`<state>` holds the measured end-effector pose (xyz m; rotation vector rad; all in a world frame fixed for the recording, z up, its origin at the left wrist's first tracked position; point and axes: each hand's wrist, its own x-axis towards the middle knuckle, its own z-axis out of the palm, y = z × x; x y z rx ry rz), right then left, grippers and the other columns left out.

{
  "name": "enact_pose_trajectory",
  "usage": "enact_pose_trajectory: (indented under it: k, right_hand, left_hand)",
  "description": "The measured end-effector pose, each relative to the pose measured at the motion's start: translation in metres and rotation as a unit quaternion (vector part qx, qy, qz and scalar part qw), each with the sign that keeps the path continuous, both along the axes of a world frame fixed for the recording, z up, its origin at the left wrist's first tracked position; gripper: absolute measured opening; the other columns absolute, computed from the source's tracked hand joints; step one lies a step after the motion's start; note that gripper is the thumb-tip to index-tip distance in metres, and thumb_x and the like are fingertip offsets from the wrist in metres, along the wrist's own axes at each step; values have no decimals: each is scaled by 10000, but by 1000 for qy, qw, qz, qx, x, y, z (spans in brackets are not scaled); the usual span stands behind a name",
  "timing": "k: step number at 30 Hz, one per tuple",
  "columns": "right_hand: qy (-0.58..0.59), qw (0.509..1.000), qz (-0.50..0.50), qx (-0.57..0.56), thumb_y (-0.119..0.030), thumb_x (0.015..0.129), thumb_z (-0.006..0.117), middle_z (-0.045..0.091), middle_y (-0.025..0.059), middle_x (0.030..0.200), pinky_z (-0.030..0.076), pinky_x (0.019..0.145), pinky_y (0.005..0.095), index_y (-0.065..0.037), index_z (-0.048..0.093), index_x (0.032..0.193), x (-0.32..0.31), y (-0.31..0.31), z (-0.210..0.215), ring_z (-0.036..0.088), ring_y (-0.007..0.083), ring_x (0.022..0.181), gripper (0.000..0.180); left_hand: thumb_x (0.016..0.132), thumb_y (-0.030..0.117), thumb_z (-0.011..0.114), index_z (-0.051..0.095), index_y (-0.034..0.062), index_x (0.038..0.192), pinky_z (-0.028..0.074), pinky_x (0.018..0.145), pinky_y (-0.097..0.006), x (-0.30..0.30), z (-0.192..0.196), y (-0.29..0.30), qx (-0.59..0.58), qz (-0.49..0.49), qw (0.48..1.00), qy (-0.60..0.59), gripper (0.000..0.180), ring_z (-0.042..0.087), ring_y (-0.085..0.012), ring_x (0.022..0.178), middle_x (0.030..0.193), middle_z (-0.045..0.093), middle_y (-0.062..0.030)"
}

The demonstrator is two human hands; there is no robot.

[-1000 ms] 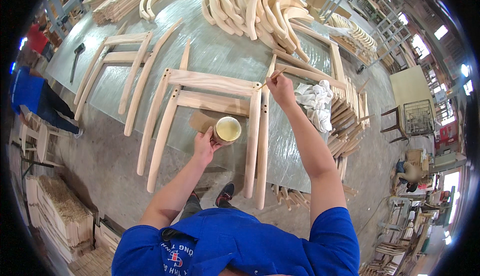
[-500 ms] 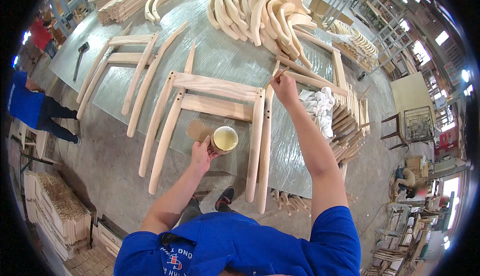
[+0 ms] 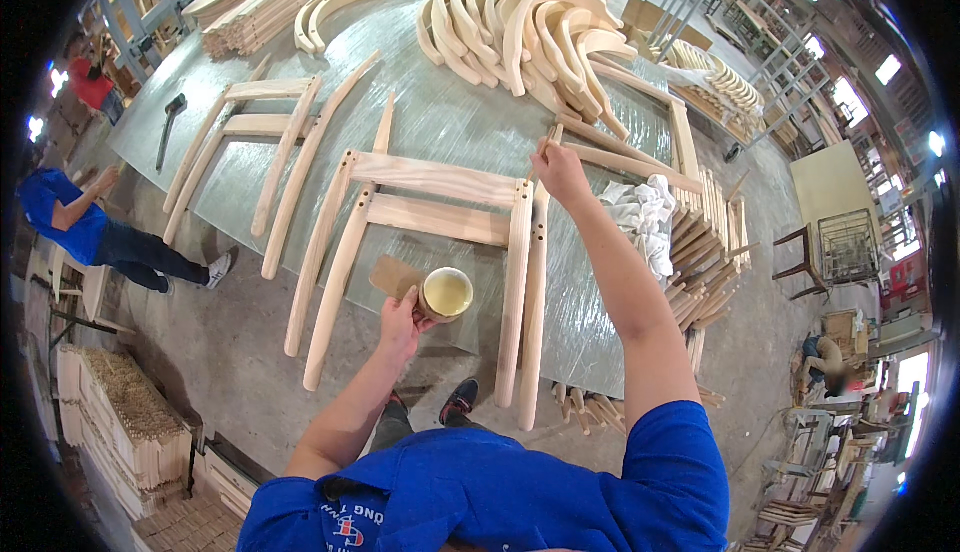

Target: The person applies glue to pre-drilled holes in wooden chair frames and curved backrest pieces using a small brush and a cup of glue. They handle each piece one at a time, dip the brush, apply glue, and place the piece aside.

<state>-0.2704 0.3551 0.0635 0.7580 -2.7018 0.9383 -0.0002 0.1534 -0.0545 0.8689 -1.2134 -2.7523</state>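
Note:
My left hand (image 3: 402, 324) is closed around a cup (image 3: 447, 294) of pale yellow liquid. A flat brown rounded piece (image 3: 394, 277) shows beside the cup; whether it is joined to it I cannot tell. My right hand (image 3: 560, 168) pinches a thin wooden stick (image 3: 554, 134), its lower end at the right corner of a wooden chair frame (image 3: 440, 178). Small dark holes show at the frame's corners. The frame lies on the table (image 3: 420, 102), its legs reaching over the near edge toward me.
A second chair frame (image 3: 270, 92) and a black mallet (image 3: 171, 130) lie to the left. Curved wooden parts (image 3: 530, 32) are heaped at the back. White cloth (image 3: 640, 214) and stacked legs (image 3: 705, 242) sit at the right. A person in blue (image 3: 75, 217) stands at far left.
My right hand has shifted slightly left and down, and the stick has become more upright. The cup stays in my left hand. The person at left has raised a forearm and stepped farther into view.

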Motion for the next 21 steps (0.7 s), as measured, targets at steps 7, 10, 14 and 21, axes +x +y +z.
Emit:
enact_pose_trajectory:
  k: [7, 10, 14, 21]
  right_hand:
    - [-8, 999, -13, -38, -192, 816, 551, 605, 210, 744, 460, 681, 459, -2, 544, 868, 2, 10, 9, 583, 399, 762, 197]
    - [-31, 999, 2, -36, -193, 816, 542, 603, 213, 742, 458, 678, 459, -5, 546, 864, 8, 17, 16, 581, 400, 760, 193]
    - [-7, 999, 19, -31, -193, 816, 522, 598, 222, 753, 455, 675, 463, -6, 550, 850, 12, 15, 8, 576, 401, 753, 192]
    - [-34, 997, 64, -12, -197, 810, 539, 578, 200, 714, 444, 656, 409, 2, 535, 825, 6, 14, 1, 562, 383, 714, 200]
  left_hand:
    - [936, 208, 480, 488, 77, 1066, 564, 585, -313, 0, 1, 6, 1, 1, 1000, 20, 184, 640, -152, 739, 914, 615, -54]
    - [936, 201, 479, 487, 73, 1072, 572, 606, -334, 3, 0, 8, 10, -2, 1000, 11, 187, 641, -164, 748, 921, 615, -60]
    - [936, 198, 479, 490, 69, 1070, 573, 627, -357, 4, 6, 13, -1, -16, 1000, 0, 186, 640, -174, 757, 940, 613, -67]
    - [939, 222, 477, 518, 82, 1075, 563, 625, -334, 6, 15, 21, -33, -18, 999, 5, 199, 637, -161, 743, 920, 623, -52]
